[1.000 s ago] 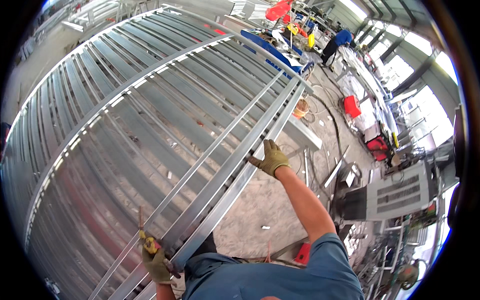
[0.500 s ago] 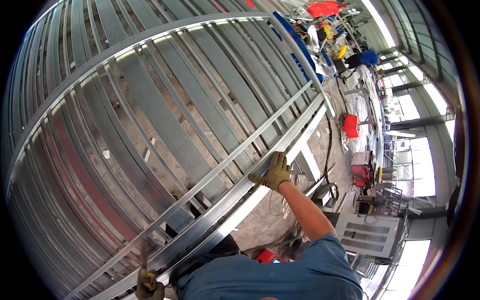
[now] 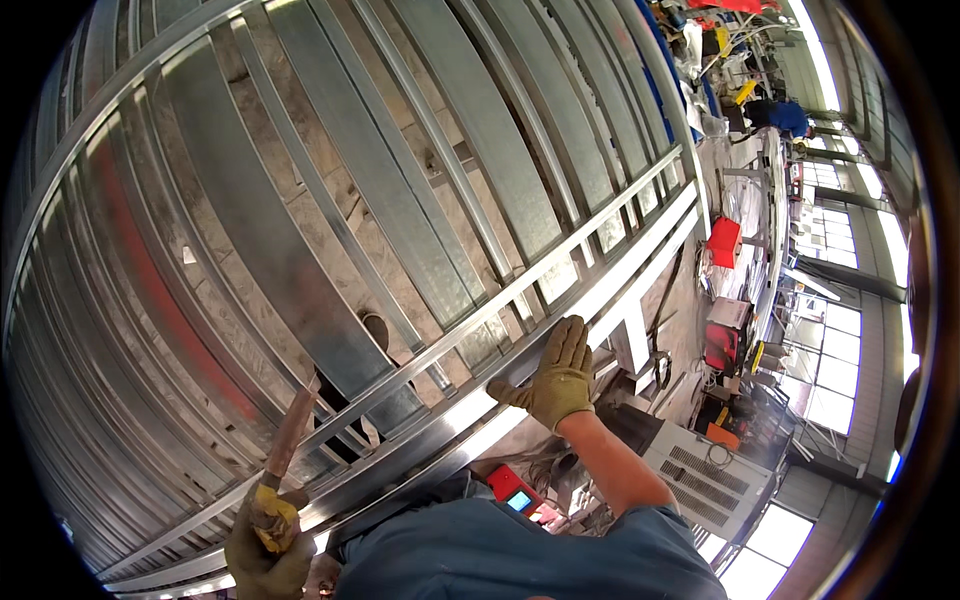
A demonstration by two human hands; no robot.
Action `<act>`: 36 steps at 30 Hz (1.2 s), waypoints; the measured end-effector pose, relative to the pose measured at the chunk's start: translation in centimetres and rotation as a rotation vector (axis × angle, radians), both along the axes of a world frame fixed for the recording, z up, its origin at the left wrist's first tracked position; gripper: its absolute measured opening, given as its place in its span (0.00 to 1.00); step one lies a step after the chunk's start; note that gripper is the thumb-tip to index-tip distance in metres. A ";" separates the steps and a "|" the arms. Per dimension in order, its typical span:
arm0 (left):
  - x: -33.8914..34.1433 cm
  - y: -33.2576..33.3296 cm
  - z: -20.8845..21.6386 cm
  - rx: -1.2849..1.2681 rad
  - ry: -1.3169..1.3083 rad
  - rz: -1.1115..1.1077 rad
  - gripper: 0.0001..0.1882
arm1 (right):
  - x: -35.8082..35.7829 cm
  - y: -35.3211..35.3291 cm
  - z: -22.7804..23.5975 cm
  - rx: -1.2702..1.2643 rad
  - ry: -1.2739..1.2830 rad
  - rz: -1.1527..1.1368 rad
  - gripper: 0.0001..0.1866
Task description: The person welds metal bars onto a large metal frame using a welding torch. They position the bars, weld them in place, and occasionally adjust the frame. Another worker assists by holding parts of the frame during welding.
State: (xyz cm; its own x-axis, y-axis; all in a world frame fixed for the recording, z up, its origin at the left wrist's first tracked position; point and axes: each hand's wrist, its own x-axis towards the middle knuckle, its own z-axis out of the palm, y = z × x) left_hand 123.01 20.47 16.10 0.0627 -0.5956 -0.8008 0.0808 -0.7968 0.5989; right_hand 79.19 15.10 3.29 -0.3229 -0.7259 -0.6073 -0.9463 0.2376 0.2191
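Note:
My gloved left hand is closed around a hand tool with a worn yellow grip and a narrow, rust-brown shaft. The shaft points up and away, over the near edge of a large galvanized metal frame; its exact kind is unclear. My right hand, also in an olive work glove, lies flat with fingers and thumb stretched out on the frame's near rail. Nothing is gripped in it. Long metal slats run across the frame, and one on the left carries a reddish streak.
Right of my body stand a grey vented cabinet and a red machine with a lit screen. Farther off are a red box, a red-and-black machine and a cluttered heap with a person in blue. Concrete floor shows between the slats.
My left hand and the tool have come up further into view, the shaft now further over the slats. The view has shifted closer to the frame. My right hand stays flat on the rail.

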 end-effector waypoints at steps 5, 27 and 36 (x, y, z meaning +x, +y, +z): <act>-1.6 -9.3 -2.4 -0.199 -0.014 -0.400 0.37 | -0.4 0.5 -1.1 0.033 -0.027 -0.020 0.95; -10.2 -21.7 -11.6 -0.015 0.368 -1.261 0.53 | 0.4 -0.8 -1.3 0.106 -0.005 -0.005 0.98; -10.9 -21.1 -12.8 -0.068 0.362 -1.269 0.51 | 0.4 -0.9 -1.4 0.162 0.017 -0.015 0.94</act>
State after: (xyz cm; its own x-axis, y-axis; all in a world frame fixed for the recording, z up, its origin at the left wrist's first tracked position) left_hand 112.11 -0.62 3.34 -0.7749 -0.1210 -0.6204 -0.5316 -0.4063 0.7432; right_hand 79.55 14.25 1.89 -0.3436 -0.6141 -0.7105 -0.9390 0.2117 0.2712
